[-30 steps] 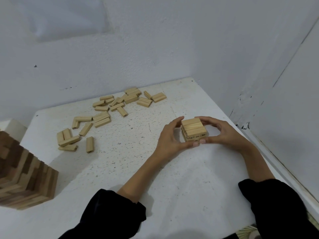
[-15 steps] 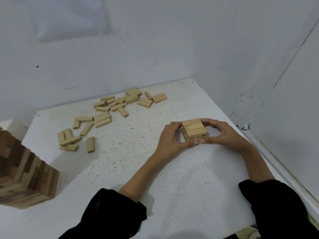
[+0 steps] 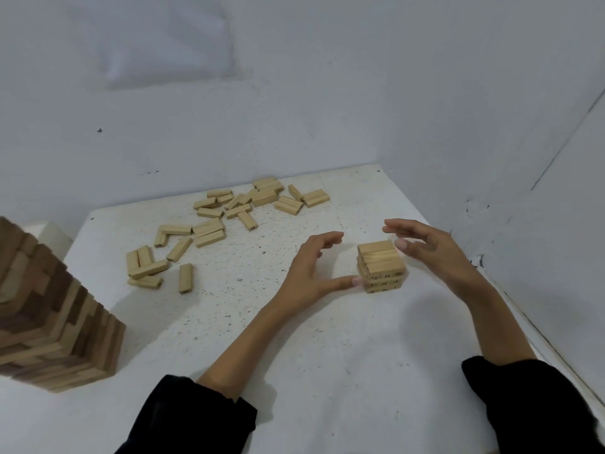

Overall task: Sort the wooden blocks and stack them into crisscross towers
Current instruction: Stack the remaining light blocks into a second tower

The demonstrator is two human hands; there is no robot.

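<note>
A short crisscross stack of pale wooden blocks [image 3: 381, 268] is standing right of centre on the white speckled table [image 3: 294, 371], its layers lying crosswise to one another, while a person's hands are hovering on either side. The left hand [image 3: 309, 268] is curving open and gripping nothing, its thumb tip sitting at the stack's lower left edge; whether it is touching cannot be told. The right hand [image 3: 435, 253], slightly blurred, is spreading open beside the top layer and is also holding nothing. Loose pale wooden blocks [image 3: 226, 221] are lying scattered toward the far left of the table, well apart from the stack. A tall tower of mixed dark and pale wooden blocks [image 3: 55, 329] is rising at the near left edge. The step in hand appears to be squaring up the low stack. The next move is likely calling for a reach to the far pile for blocks to cross the top layer, set down lightly so nothing shifts.
</note>
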